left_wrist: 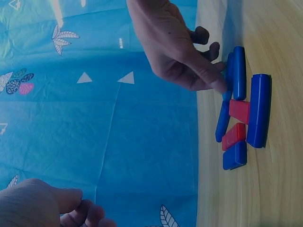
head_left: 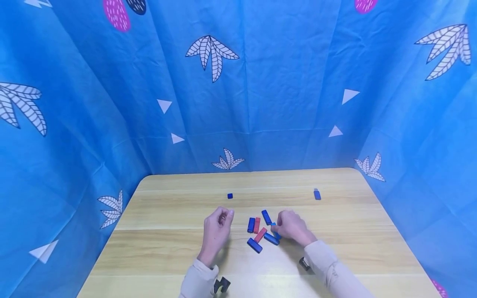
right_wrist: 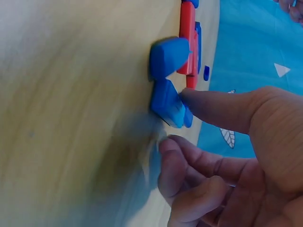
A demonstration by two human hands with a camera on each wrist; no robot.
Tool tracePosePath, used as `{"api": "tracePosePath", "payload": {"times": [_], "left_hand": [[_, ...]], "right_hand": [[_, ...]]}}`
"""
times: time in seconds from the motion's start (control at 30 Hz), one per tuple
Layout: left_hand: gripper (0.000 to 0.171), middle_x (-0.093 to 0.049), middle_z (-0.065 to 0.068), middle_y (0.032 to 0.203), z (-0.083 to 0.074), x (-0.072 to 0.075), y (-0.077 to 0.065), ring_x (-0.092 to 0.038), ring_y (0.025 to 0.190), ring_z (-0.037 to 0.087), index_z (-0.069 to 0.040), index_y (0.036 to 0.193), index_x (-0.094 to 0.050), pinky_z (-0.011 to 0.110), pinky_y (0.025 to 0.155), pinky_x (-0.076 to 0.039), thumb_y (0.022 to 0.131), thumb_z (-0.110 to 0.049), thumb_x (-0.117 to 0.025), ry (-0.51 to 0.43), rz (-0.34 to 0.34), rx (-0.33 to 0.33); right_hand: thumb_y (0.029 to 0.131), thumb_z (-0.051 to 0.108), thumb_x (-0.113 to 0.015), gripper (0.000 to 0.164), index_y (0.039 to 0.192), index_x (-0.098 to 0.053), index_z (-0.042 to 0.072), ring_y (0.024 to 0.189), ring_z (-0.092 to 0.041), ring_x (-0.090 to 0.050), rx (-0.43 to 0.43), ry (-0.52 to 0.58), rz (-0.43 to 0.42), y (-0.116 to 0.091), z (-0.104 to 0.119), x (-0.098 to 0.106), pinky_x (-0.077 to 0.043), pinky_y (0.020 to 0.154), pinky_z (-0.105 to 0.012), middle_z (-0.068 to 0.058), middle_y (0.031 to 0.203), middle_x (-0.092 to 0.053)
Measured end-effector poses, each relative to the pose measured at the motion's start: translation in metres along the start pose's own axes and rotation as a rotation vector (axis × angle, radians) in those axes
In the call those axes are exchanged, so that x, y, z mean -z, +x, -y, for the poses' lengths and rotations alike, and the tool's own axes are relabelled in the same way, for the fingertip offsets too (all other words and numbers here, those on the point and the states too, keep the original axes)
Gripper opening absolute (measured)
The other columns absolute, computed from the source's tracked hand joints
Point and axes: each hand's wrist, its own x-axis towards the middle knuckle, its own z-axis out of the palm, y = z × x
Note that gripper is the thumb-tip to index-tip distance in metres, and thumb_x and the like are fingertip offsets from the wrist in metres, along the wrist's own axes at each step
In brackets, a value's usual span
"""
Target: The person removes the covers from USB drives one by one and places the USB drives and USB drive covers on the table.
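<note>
My right hand [head_left: 293, 225] is low over a cluster of small blocks on the table. Its thumb and index finger pinch a lighter blue block [right_wrist: 166, 101], whose far end sits between the fingertips in the right wrist view. Next to it lie a blue block [head_left: 271, 239] and another blue block [head_left: 266, 217]. Left of these are a red block [head_left: 260, 235], a second red block [head_left: 256, 225] and more blue blocks [head_left: 255, 245]. My left hand [head_left: 217, 231] hovers left of the cluster, fingers loosely curled, holding nothing.
The wooden table [head_left: 156, 240] has blue patterned cloth [head_left: 283, 82] behind and at both sides. A small dark blue square piece [head_left: 230, 195] lies beyond the left hand. Toward the back right lies a blue piece [head_left: 317, 194] with a paler narrow end.
</note>
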Motion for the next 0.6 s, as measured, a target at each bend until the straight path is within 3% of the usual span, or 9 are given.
{"api": "tracePosePath", "payload": {"times": [0.3, 0.6], "left_hand": [[0.017, -0.064, 0.001, 0.070, -0.0011, 0.0001, -0.0013, -0.052, 0.061, 0.007, -0.014, 0.086, -0.069, 0.019, 0.057, -0.045, 0.098, -0.026, -0.068, 0.006, 0.015, 0.009], [0.014, -0.064, 0.000, 0.070, -0.0011, -0.0002, -0.0019, -0.053, 0.061, 0.007, -0.016, 0.085, -0.069, 0.019, 0.057, -0.046, 0.097, -0.024, -0.069, 0.001, 0.012, -0.015]], "right_hand": [[0.085, 0.026, -0.081, 0.053, 0.049, -0.042, 0.019, 0.047, -0.008, -0.032, 0.007, -0.022, 0.016, -0.0026, 0.0022, -0.0059, -0.023, 0.044, -0.023, 0.009, 0.047, -0.032], [0.085, 0.020, -0.074, 0.044, 0.054, -0.042, 0.018, 0.049, -0.013, -0.040, -0.021, -0.038, 0.025, -0.0037, 0.0030, -0.0079, -0.032, 0.046, -0.027, 0.006, 0.050, -0.035]]}}
